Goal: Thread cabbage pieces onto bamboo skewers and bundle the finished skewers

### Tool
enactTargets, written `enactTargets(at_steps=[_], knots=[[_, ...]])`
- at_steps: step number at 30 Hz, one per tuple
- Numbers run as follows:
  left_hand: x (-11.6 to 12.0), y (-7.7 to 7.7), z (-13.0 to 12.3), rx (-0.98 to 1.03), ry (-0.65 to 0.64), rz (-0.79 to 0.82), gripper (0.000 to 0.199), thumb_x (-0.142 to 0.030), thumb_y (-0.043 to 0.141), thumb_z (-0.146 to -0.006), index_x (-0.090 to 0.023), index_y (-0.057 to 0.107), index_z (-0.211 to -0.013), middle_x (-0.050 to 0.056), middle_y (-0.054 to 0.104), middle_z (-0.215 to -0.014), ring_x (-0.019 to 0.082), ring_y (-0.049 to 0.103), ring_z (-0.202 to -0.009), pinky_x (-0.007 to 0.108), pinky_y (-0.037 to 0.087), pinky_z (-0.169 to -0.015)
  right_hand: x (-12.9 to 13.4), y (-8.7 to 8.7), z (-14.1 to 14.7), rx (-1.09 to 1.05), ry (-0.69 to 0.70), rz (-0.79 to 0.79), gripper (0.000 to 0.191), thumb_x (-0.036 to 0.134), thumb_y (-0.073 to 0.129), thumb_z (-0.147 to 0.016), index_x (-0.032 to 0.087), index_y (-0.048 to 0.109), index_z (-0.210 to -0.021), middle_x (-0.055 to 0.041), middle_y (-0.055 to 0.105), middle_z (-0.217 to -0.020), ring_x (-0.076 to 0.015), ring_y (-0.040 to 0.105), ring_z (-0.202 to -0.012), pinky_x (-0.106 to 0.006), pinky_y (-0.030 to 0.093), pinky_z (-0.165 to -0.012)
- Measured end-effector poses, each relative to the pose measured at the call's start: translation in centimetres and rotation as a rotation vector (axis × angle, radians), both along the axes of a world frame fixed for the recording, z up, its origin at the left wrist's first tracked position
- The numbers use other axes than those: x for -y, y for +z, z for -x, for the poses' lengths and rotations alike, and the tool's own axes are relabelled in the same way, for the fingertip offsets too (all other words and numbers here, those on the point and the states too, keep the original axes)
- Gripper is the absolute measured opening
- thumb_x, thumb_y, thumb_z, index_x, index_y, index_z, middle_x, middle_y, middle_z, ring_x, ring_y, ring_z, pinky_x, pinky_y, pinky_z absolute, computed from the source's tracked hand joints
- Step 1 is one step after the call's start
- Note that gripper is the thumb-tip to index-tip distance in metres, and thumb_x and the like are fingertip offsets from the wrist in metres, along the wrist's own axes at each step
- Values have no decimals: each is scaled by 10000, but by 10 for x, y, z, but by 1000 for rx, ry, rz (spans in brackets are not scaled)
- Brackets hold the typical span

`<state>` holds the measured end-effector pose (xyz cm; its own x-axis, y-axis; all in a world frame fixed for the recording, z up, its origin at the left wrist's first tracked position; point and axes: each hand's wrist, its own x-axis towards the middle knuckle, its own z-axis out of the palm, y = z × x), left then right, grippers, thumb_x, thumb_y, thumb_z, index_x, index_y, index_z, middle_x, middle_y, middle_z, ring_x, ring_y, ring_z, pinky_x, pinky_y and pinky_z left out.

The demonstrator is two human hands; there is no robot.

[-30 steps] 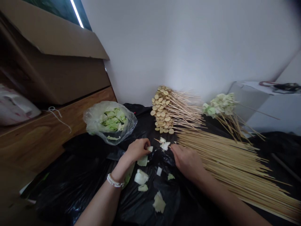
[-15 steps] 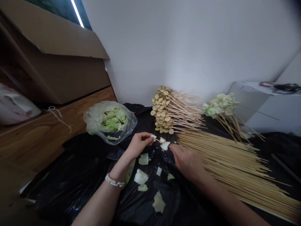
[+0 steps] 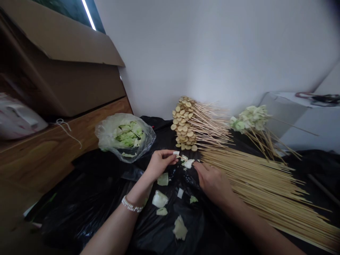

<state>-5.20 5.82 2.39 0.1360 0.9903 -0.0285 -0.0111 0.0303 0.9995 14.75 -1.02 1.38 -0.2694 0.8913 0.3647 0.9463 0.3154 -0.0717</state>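
Observation:
My left hand (image 3: 162, 163) pinches a small white piece of cabbage (image 3: 176, 153) at the tip of a thin skewer. My right hand (image 3: 212, 179) is closed on the skewer's other end, mostly hidden by the fingers. Between the hands, pale cabbage pieces (image 3: 188, 163) sit along that skewer. Below them, loose cabbage leaves (image 3: 160, 199) lie scattered on black plastic sheeting (image 3: 204, 226). To the left, a clear plastic bag (image 3: 106, 136) holds torn green cabbage (image 3: 129, 134).
Skewered potato slices (image 3: 183, 122) are stacked by the wall. Bare bamboo skewers (image 3: 265, 187) spread across the right. Behind them lies a bundle of cabbage skewers (image 3: 253, 118) against a white box (image 3: 284, 106). A cardboard box (image 3: 79, 81) and a white jug (image 3: 20, 118) stand left.
Both hands and the skewer have shifted very slightly right in the picture, much as the whole view has. The left fingers still pinch the white piece at the skewer's tip.

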Motion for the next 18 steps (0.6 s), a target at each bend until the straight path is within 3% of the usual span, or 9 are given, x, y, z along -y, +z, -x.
enactTargets(at_steps=[7,11,18], knots=[[4,-11,-9,-210,11,-173,269,-315,711,-743,-144,733,-950,74,763,-827,190,718,-701,290,583,-677,0,-3,-1,56,5,-5,268,167,457,-920,207,648,-1105,-30,698,-866,-139,609,-629,-288,245,-522],[5,-12,-9,-255,35,-270,282,-296,682,-769,-173,638,-1018,43,751,-796,190,719,-709,280,568,-655,-1,-5,0,52,8,-60,260,174,450,-924,203,644,-1096,-27,685,-836,-129,595,-606,-294,237,-511],[9,-8,-9,-408,41,-380,130,-318,636,-812,-199,588,-836,23,729,-745,172,702,-699,248,517,-648,0,-5,1,50,13,-60,257,162,440,-922,189,637,-1085,-35,685,-847,-127,594,-603,-291,256,-509]])
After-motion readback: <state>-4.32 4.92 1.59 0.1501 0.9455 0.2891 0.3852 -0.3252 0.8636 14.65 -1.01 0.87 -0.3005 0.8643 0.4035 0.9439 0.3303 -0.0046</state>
